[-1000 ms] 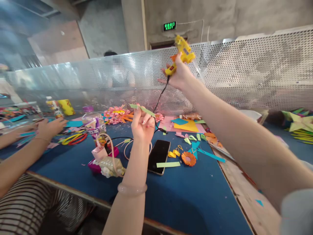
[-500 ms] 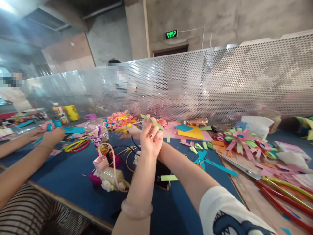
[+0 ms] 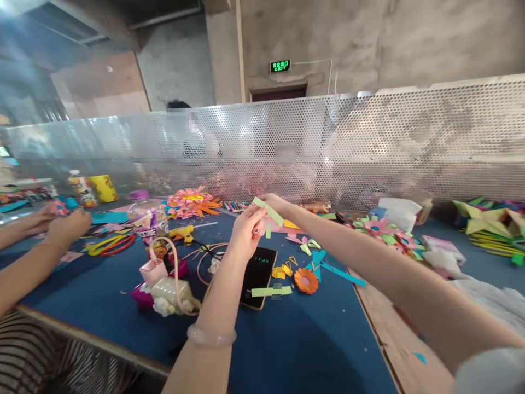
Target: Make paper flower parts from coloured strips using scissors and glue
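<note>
My left hand (image 3: 245, 232) is raised above the blue table (image 3: 311, 339) and pinches a light green paper strip (image 3: 268, 212) at its lower end. My right hand (image 3: 278, 203) meets it from the right, fingertips on the strip's upper end. A pale bangle (image 3: 211, 336) circles my left wrist. The yellow glue gun (image 3: 182, 233) lies on the table to the left, its black cord running toward my hands. Below my hands a black phone (image 3: 257, 275) lies flat with its screen lit, another green strip (image 3: 268, 291) across its near corner.
An orange paper flower (image 3: 305, 280), yellow curls and teal scraps lie right of the phone. A pink-orange flower pile (image 3: 192, 200), a plastic bottle (image 3: 148, 219) and a small pink pouch (image 3: 153, 272) stand left. Another person's hands (image 3: 57, 221) work at far left. A perforated metal screen (image 3: 369, 148) backs the table.
My right hand held the glue gun high, then lowered it and set it on the table at left. It has come back empty to the strip in my left hand.
</note>
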`<move>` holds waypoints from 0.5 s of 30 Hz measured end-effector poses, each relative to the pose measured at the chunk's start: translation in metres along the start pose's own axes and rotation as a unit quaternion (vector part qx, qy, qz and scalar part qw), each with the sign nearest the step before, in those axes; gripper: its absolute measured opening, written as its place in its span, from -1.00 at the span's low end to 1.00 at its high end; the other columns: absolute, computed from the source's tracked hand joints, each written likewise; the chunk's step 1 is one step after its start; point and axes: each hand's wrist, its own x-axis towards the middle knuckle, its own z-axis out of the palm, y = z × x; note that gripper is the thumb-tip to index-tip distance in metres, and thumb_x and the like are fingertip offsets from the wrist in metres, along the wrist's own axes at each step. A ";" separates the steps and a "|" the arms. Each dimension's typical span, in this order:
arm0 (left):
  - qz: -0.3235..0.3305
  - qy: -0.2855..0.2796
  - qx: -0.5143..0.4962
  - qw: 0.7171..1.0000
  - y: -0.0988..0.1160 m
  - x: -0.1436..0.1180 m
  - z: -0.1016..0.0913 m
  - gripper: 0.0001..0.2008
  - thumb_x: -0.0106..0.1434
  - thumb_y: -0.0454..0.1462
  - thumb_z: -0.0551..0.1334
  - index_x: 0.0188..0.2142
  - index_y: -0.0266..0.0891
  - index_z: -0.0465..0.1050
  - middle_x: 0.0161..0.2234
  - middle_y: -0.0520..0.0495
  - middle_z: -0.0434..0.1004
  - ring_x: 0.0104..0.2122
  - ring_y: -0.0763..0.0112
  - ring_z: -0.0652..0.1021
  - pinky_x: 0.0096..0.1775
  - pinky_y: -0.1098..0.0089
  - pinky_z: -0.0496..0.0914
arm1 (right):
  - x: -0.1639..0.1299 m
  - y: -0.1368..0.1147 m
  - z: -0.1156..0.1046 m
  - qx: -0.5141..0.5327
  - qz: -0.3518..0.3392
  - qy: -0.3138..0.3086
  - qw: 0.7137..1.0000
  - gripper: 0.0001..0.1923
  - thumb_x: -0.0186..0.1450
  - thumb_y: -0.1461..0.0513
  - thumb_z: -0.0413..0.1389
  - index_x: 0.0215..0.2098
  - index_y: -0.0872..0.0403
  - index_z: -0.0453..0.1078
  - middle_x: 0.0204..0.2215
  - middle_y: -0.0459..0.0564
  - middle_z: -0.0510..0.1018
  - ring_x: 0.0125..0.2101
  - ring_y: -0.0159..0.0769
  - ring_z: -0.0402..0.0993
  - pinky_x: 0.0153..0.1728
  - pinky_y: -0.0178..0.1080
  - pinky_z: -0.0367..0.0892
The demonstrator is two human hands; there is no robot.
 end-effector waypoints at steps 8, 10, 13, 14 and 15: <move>-0.269 -0.080 0.054 0.958 -0.040 -0.012 0.020 -0.92 0.28 -0.36 0.14 -0.34 -0.37 0.34 -0.60 0.18 0.23 -0.75 0.76 0.14 -0.77 0.68 0.01 | -0.101 0.036 -0.100 -0.125 -0.174 -0.083 0.973 -0.76 0.21 0.24 0.16 -0.13 0.02 0.45 -0.28 -0.05 0.49 -0.29 -0.35 0.43 -0.19 -0.23 0.36; -0.315 -0.092 0.061 0.943 -0.054 -0.021 0.034 -0.96 0.22 -0.40 0.18 -0.37 -0.36 0.34 -0.64 0.21 0.15 -0.76 0.77 0.08 -0.77 0.68 -0.07 | -0.134 0.042 -0.107 -0.128 -0.194 -0.082 0.969 -0.81 0.26 0.28 0.10 -0.18 0.02 0.48 -0.27 -0.02 0.49 -0.26 -0.35 0.43 -0.19 -0.24 0.35; -0.354 -0.094 0.074 0.928 -0.071 -0.036 0.053 -0.91 0.12 -0.42 0.26 -0.41 -0.34 0.34 -0.64 0.20 0.15 -0.76 0.80 0.06 -0.73 0.68 -0.10 | -0.168 0.051 -0.113 -0.124 -0.200 -0.061 0.970 -0.82 0.29 0.28 0.06 -0.22 0.02 0.50 -0.30 -0.01 0.49 -0.27 -0.35 0.45 -0.22 -0.26 0.36; -0.360 -0.092 0.082 0.925 -0.075 -0.040 0.058 -0.89 0.08 -0.41 0.29 -0.42 -0.34 0.34 -0.62 0.18 0.19 -0.75 0.80 0.07 -0.72 0.68 -0.10 | -0.176 0.054 -0.114 -0.121 -0.195 -0.052 0.972 -0.82 0.29 0.27 0.06 -0.22 0.01 0.50 -0.30 -0.01 0.48 -0.28 -0.34 0.45 -0.24 -0.27 0.36; -0.360 -0.089 0.091 0.924 -0.079 -0.044 0.062 -0.86 0.05 -0.40 0.31 -0.42 -0.33 0.35 -0.60 0.16 0.22 -0.74 0.79 0.10 -0.71 0.67 -0.09 | -0.182 0.056 -0.115 -0.117 -0.188 -0.042 0.974 -0.82 0.29 0.26 0.07 -0.22 0.00 0.50 -0.31 -0.02 0.48 -0.29 -0.34 0.45 -0.25 -0.27 0.37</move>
